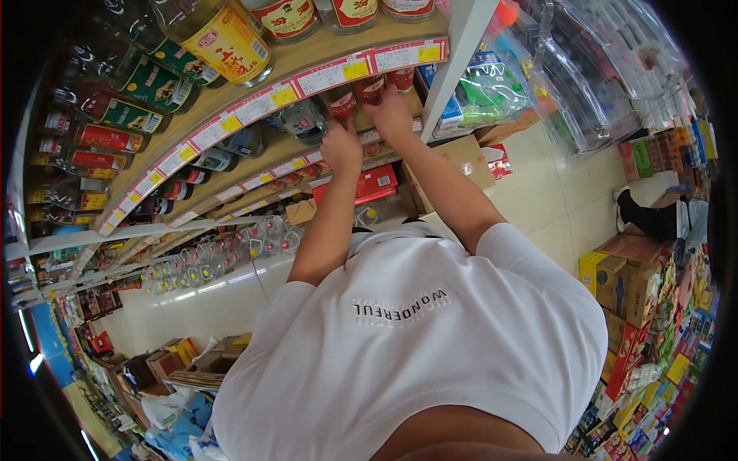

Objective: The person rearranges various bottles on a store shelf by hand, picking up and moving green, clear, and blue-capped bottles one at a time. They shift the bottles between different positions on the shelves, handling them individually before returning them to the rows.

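My left hand point(341, 146) is closed at the lower end of a clear bottle with a red label point(340, 104) on the shelf below the top one. Just to its right, my right hand point(392, 117) reaches in under the price strip, its fingers closed against a second red-labelled bottle point(372, 91). Another red-labelled bottle point(400, 79) stands beside that one, further right. A clear bottle with a pale label point(303, 123) is left of my left hand. The shelf edge above hides the bottles' upper parts, and my fingertips are partly hidden.
Price tags run along the shelf edge point(307, 79) above my hands. Larger bottles point(223, 44) stand on the upper shelf. A white upright post point(459, 65) is right of my right hand. Cartons point(459, 163) and several plastic jugs point(265, 237) sit lower down. A person's leg point(649, 219) shows at right.
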`<state>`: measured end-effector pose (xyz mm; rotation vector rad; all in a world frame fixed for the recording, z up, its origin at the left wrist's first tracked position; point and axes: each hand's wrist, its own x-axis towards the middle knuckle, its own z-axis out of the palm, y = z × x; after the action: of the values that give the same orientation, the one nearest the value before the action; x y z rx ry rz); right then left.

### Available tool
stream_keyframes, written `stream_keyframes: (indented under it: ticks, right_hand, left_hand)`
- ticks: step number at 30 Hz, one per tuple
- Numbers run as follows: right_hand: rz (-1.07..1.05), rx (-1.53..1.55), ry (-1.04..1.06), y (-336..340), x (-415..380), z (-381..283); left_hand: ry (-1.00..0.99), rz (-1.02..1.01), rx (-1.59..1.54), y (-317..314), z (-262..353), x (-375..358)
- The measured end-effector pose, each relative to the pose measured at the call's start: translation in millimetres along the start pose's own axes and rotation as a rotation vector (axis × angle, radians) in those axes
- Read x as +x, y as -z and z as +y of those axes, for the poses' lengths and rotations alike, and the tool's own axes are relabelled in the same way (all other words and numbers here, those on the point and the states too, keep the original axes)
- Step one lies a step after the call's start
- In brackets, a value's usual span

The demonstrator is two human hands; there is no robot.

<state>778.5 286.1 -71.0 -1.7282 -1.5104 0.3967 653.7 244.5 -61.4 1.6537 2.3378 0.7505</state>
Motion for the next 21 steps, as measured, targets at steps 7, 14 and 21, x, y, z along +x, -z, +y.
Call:
stream_keyframes:
  ticks: [7, 14, 21]
  right_hand:
    - [0.077, 0.021, -0.038, 2, -10, -6]
    - [0.010, -0.009, -0.080, 15, -13, -15]
    - [0.136, 0.142, 0.047, 43, -29, -4]
  left_hand:
    - [-0.012, 0.055, -0.007, -6, -1, -2]
    - [-0.003, 0.079, -0.015, -8, 2, -2]
    - [-0.033, 0.091, 0.009, -8, 0, -3]
